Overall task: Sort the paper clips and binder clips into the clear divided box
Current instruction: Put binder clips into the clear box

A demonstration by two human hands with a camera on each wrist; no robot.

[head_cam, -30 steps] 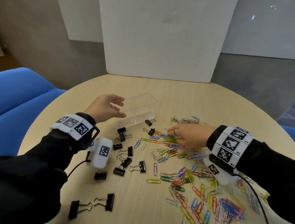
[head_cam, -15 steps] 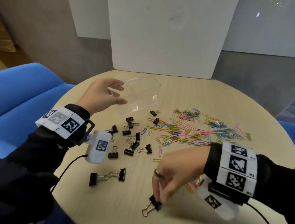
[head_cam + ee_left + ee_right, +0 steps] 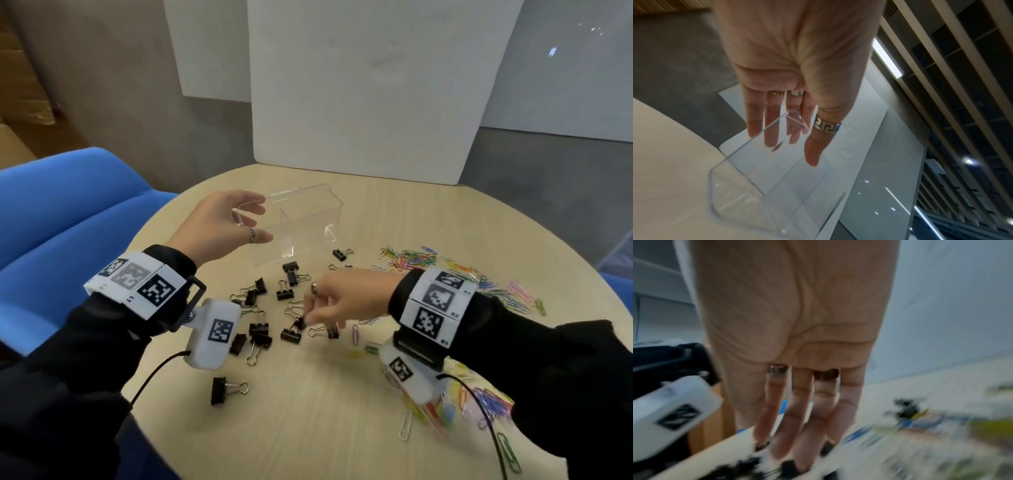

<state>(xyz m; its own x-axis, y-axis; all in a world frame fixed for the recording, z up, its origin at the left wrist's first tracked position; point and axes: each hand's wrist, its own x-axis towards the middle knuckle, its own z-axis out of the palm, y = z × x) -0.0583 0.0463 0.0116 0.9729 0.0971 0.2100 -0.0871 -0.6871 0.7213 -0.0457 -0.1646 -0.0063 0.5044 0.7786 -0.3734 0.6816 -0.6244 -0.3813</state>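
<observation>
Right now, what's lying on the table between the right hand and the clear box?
In the head view, a few black binder clips lie on the table between the right hand and the clear box.

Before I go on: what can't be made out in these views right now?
- Right hand, head view: whether it holds a binder clip; the fingers cover the grip.
- Right wrist view: motion blur smears everything under the fingertips.
- Paper clips, head view: partly hidden by the right wrist camera.

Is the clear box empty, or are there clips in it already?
Empty. Both halves of the box show only clear walls and table through them; the binder clips and paper clips all lie outside.
</observation>
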